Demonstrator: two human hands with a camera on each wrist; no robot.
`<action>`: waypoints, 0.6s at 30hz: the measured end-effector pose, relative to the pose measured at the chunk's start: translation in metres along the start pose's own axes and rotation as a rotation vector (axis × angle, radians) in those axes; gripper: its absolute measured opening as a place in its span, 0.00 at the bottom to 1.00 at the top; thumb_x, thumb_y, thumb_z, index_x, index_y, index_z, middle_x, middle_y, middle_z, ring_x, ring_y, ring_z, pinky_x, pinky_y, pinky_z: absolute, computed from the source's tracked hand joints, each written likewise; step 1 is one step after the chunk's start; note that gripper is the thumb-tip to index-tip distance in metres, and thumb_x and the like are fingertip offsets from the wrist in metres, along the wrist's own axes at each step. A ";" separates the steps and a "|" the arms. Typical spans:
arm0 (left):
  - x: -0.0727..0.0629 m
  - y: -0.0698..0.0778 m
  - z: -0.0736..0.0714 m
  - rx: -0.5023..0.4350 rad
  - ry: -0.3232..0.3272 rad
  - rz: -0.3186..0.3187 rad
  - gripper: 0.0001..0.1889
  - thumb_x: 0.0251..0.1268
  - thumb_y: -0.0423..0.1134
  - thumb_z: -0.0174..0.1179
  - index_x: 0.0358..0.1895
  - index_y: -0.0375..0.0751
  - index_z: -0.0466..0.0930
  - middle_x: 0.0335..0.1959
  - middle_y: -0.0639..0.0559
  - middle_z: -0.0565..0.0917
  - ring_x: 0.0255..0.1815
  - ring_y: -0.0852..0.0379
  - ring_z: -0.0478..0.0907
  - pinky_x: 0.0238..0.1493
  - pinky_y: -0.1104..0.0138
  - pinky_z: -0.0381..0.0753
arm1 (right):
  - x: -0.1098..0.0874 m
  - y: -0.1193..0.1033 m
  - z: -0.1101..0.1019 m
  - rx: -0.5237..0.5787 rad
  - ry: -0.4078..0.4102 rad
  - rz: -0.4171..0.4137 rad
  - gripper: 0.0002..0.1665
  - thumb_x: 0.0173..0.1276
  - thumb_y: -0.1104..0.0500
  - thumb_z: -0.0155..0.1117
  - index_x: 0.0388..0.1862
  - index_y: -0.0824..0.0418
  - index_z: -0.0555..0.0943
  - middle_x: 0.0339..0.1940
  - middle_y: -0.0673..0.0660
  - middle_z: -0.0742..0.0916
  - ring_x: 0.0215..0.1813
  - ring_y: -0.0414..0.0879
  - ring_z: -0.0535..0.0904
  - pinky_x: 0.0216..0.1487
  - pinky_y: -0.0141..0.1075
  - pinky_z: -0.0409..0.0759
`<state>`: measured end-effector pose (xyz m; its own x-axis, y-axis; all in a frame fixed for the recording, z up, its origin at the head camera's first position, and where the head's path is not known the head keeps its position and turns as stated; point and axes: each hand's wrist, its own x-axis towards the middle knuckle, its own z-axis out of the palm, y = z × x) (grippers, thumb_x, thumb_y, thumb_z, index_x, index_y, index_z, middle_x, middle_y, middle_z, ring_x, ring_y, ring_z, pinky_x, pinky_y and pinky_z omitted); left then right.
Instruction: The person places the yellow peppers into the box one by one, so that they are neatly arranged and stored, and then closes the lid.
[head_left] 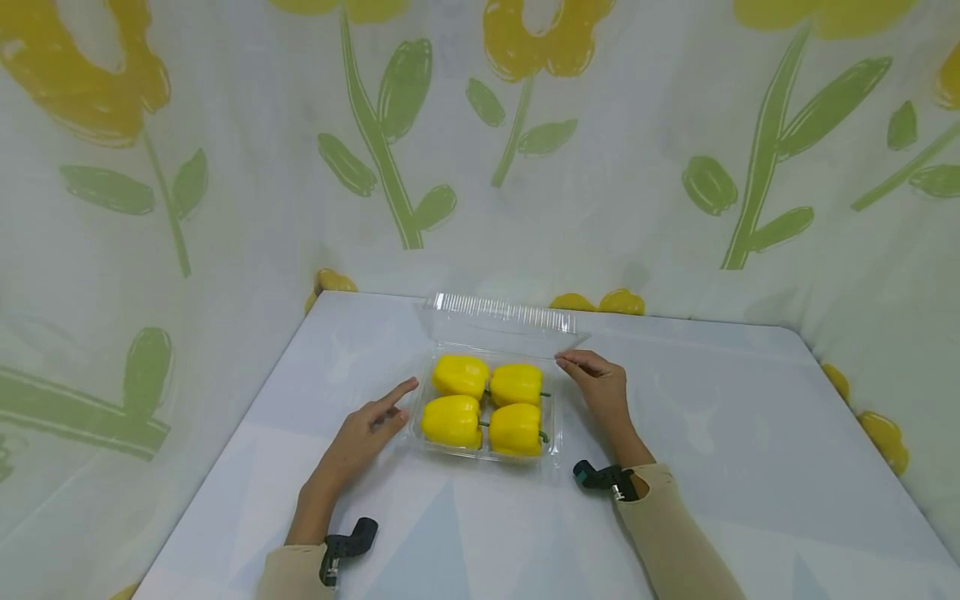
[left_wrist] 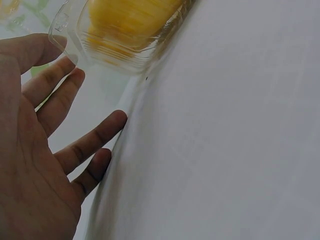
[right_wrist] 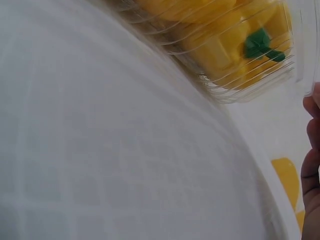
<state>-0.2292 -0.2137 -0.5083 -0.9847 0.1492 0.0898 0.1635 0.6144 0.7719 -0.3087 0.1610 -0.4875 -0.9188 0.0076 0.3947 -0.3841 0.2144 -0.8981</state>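
In the head view, a clear plastic clamshell container lies on the table with its lid raised at the back. Several yellow bell peppers with green stems sit in two rows in its base. My left hand is at the container's left side, fingers spread and mostly straight; in the left wrist view its thumb and fingertips are at a clear rim corner. With thumb and fingertips, my right hand pinches the clear plastic edge at the back right corner. The right wrist view shows only part of that hand.
A pale table with light blue triangle shapes extends around the container. Behind and beside it hangs a white curtain printed with yellow flowers and green leaves. A small black camera is strapped to each wrist.
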 end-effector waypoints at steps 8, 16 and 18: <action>0.000 0.001 0.000 0.012 -0.002 -0.004 0.26 0.75 0.56 0.54 0.73 0.75 0.65 0.51 0.53 0.84 0.51 0.50 0.74 0.53 0.47 0.74 | 0.001 0.004 -0.002 0.019 -0.022 -0.009 0.09 0.66 0.69 0.69 0.43 0.73 0.87 0.44 0.68 0.88 0.46 0.45 0.84 0.49 0.29 0.81; -0.001 0.000 0.000 0.020 0.002 0.010 0.26 0.75 0.55 0.54 0.74 0.74 0.65 0.51 0.52 0.84 0.52 0.49 0.75 0.54 0.45 0.73 | 0.000 0.011 -0.001 -0.037 0.009 0.073 0.08 0.64 0.65 0.72 0.41 0.69 0.89 0.42 0.61 0.89 0.39 0.41 0.81 0.41 0.26 0.79; -0.001 0.000 0.000 0.021 0.002 0.012 0.26 0.75 0.55 0.54 0.73 0.74 0.65 0.51 0.52 0.84 0.52 0.49 0.75 0.54 0.45 0.73 | -0.001 0.005 -0.001 -0.070 0.008 0.092 0.09 0.65 0.66 0.71 0.43 0.70 0.88 0.44 0.62 0.89 0.40 0.40 0.80 0.42 0.24 0.78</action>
<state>-0.2285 -0.2140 -0.5085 -0.9828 0.1552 0.1002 0.1764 0.6284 0.7576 -0.3095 0.1633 -0.4920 -0.9492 0.0379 0.3125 -0.2901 0.2801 -0.9151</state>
